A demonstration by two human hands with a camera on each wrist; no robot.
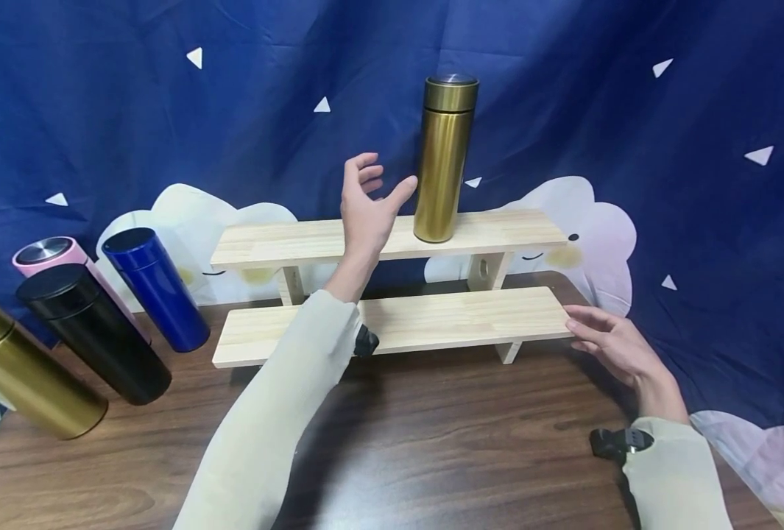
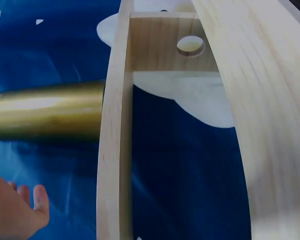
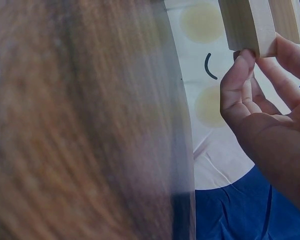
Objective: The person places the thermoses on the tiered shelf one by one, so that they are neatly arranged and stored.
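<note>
A gold thermos bottle (image 1: 446, 162) stands upright on the upper board of a two-tier wooden shelf (image 1: 338, 239). Just left of it is my left hand (image 1: 370, 210), fingers loosely bent, thumb spread toward the bottle and nothing in its grasp. The left wrist view has this hand (image 2: 15, 210) apart from the bottle (image 2: 47, 112), near the upper board. At the right end of the lower board, my right hand (image 1: 613, 342) pinches the corner. In the right wrist view its thumb and fingers (image 3: 237, 82) sit on either side of the board end (image 3: 255, 27).
On the brown wood-grain table (image 1: 431, 442), a blue bottle (image 1: 160, 287), a black bottle (image 1: 96, 335), a pink bottle (image 1: 76, 254) and another gold bottle (image 1: 34, 383) stand at the left. A dark blue curtain (image 1: 266, 110) with clouds and white triangles hangs close behind the shelf.
</note>
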